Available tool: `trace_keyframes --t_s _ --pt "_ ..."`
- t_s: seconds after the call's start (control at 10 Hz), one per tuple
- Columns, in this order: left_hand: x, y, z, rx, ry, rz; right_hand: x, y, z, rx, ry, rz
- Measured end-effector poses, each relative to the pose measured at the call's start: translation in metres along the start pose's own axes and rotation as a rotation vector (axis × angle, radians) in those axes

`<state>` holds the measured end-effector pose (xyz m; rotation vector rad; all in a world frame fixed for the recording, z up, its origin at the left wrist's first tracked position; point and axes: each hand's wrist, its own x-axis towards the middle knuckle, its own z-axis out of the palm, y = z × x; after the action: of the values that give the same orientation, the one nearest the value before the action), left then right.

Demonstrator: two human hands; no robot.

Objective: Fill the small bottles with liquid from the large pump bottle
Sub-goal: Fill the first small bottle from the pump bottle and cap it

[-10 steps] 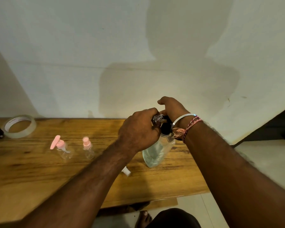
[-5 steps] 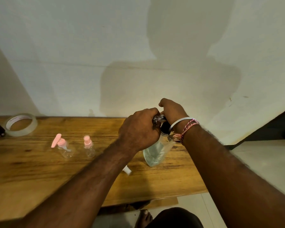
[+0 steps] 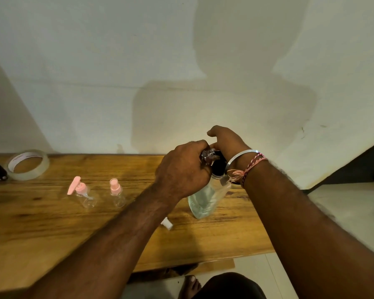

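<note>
Right hand (image 3: 227,140) has lifted slightly (left hand (image 3: 183,169) grips small bottle (image 3: 208,156)).

Both forearms are bare, with no sleeves reaching into view, and hair shows along them. The left hand (image 3: 183,171) wears nothing: no ring, band or watch can be seen on it. The right hand (image 3: 227,140) has a plain silver metal bangle (image 3: 242,155) at the wrist, and just nearer than it several pink and red threads (image 3: 252,167) tied round, their frayed pale ends hanging loose. A bare foot (image 3: 189,284) shows at the near edge beside dark cloth over a knee (image 3: 229,285).
</note>
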<state>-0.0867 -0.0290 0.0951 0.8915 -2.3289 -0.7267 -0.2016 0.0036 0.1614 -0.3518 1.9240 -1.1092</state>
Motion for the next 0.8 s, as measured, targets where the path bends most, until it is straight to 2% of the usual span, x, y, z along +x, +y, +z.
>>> trace_keyframes --t_s 0.3,0.6,0.7,0.8 --pt "0.001 0.002 0.000 -0.017 -0.002 -0.006 0.000 -0.004 -0.003 -0.016 0.000 0.037" --pt "-0.001 -0.002 0.002 0.015 -0.007 0.001 0.003 0.004 0.005 -0.012 0.070 -0.074" --pt "-0.002 -0.003 0.005 0.002 -0.016 -0.005 0.001 0.006 0.005 0.213 0.154 -0.068" --pt "-0.002 -0.003 0.005 0.021 -0.024 -0.013 -0.001 0.010 -0.002 0.240 0.187 -0.132"
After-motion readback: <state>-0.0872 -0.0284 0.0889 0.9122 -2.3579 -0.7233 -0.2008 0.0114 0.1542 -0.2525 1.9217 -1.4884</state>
